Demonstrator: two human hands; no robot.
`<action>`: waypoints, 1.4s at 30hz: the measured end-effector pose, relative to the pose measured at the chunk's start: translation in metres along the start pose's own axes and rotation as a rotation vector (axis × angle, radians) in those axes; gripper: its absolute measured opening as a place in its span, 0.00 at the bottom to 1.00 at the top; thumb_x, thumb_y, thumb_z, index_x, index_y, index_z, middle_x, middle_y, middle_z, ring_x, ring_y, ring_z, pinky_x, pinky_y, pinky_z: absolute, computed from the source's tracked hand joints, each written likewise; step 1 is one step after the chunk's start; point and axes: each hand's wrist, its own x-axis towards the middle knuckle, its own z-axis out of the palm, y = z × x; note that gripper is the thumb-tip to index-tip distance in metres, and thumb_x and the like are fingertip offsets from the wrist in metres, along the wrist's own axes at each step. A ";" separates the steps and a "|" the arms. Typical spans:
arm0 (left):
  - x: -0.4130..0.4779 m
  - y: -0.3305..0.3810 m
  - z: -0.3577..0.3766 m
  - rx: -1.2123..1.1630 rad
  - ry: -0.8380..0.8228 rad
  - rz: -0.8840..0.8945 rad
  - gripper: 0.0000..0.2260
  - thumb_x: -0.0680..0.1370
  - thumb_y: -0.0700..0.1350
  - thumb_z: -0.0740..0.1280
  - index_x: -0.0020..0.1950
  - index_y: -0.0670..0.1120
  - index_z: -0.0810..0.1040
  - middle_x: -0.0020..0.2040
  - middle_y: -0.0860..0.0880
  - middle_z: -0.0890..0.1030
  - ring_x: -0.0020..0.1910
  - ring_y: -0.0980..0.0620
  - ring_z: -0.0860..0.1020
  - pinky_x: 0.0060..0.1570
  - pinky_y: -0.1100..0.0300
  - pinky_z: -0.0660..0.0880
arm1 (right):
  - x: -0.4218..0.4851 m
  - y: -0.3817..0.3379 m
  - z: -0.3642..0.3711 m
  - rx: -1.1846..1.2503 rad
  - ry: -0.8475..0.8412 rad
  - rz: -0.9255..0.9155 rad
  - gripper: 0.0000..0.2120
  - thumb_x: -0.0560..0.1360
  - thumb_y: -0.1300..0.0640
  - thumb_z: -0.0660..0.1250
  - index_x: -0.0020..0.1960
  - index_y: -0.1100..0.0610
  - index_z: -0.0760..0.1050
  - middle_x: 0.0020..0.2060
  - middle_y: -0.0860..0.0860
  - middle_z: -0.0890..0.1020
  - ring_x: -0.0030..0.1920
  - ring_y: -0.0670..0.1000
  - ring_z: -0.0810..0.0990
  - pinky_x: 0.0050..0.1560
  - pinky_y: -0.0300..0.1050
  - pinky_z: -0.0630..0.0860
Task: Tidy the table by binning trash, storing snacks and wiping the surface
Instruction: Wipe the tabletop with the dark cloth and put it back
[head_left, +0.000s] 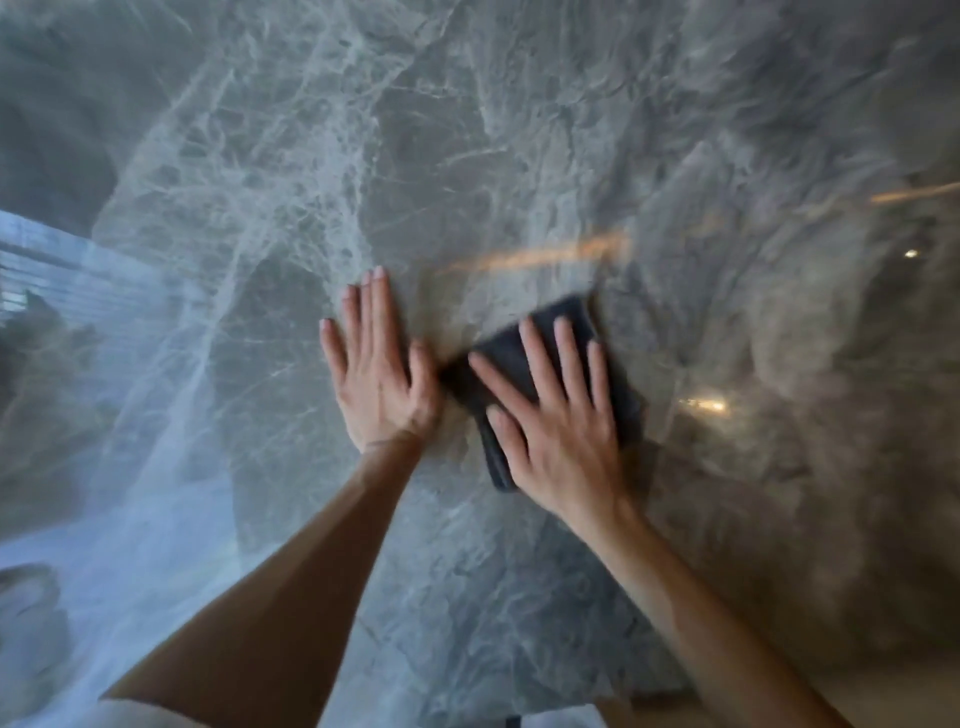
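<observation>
Dark folded cloth (540, 358) lies flat on glossy grey veined marble table (467, 156).

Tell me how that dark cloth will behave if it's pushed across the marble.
The dark cloth looks soft and folded, so it probably bunches unless pressed flat, as the right hand does. The marble table looks glossy, so it likely slides easily. It seems light.

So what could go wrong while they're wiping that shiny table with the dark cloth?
The right hand presses flat on the folded dark cloth with open fingers and no grip, so the cloth might slide out or bunch up. The left hand lies bare on the glossy marble table, so it may leave fingerprints on wiped parts. The picture is blurred, which suggests a fast wipe that could skip spots.
</observation>
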 end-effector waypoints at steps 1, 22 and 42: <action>0.000 0.002 0.001 0.007 -0.002 -0.003 0.31 0.76 0.52 0.53 0.79 0.48 0.52 0.80 0.50 0.57 0.80 0.51 0.51 0.78 0.44 0.46 | -0.026 0.015 -0.003 -0.025 -0.022 -0.002 0.25 0.80 0.40 0.51 0.77 0.36 0.51 0.79 0.51 0.53 0.79 0.59 0.48 0.74 0.65 0.53; 0.001 0.001 0.005 0.046 -0.006 0.021 0.30 0.77 0.53 0.51 0.80 0.51 0.50 0.80 0.50 0.55 0.80 0.52 0.49 0.78 0.45 0.43 | 0.104 0.096 -0.014 -0.032 0.133 0.669 0.24 0.80 0.38 0.45 0.76 0.35 0.53 0.79 0.55 0.55 0.77 0.66 0.51 0.72 0.70 0.51; 0.000 0.005 -0.007 -0.003 -0.020 0.017 0.31 0.77 0.55 0.48 0.80 0.46 0.52 0.80 0.49 0.57 0.80 0.50 0.51 0.78 0.43 0.46 | -0.046 0.005 0.001 -0.004 -0.006 0.013 0.26 0.79 0.40 0.53 0.76 0.35 0.53 0.79 0.53 0.52 0.78 0.63 0.48 0.73 0.69 0.52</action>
